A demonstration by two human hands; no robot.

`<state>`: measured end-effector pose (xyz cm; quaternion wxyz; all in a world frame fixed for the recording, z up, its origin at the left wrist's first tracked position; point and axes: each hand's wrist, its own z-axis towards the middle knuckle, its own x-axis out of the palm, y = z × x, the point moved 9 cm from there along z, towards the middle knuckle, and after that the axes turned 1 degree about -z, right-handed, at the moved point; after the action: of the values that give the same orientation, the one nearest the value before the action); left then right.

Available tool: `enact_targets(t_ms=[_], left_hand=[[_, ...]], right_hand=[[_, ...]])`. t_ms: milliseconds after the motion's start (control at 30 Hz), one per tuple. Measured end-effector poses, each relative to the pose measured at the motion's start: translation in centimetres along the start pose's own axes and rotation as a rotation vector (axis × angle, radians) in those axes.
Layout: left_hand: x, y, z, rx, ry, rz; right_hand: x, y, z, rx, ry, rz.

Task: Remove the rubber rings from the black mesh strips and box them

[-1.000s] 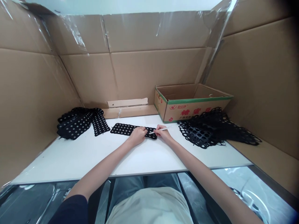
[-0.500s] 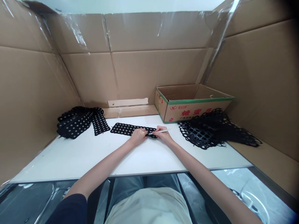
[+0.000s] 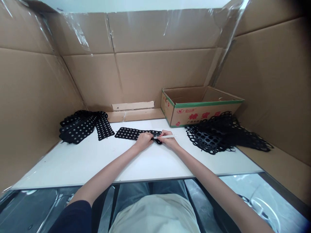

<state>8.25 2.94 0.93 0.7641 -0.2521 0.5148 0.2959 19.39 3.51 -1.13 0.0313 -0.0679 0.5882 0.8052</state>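
Observation:
A black strip of fabric with rows of round holes (image 3: 128, 133) lies flat across the middle of the white table. My left hand (image 3: 145, 140) is closed on the strip near its right part, fingers pinching the fabric. In my right hand (image 3: 168, 139) is a thin white pen-like tool (image 3: 170, 136), pinched between the fingers and pointing left. Its tip meets the fabric right beside my left fingertips. The strip's right end shows beneath my right fingers; the exact contact at the tip is too small to make out.
A heap of black dotted strips (image 3: 81, 127) lies at the left. Black netted fabric with larger holes (image 3: 218, 137) is piled at the right, against an open cardboard box (image 3: 206, 105). Cardboard walls (image 3: 165, 71) enclose the white table (image 3: 155, 165) at the back and sides.
The white tool has tilted slightly and sits nearly level now, its back end a little further left. Both hands stay almost in the same place on the strip.

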Motion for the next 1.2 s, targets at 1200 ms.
enact_targets(t_ms=[1200], left_hand=[[-0.6, -2.9, -0.5, 0.259, 0.014, 0.153]], right_hand=[[-2.4, -0.7, -1.6, 0.203, -0.074, 0.16]])
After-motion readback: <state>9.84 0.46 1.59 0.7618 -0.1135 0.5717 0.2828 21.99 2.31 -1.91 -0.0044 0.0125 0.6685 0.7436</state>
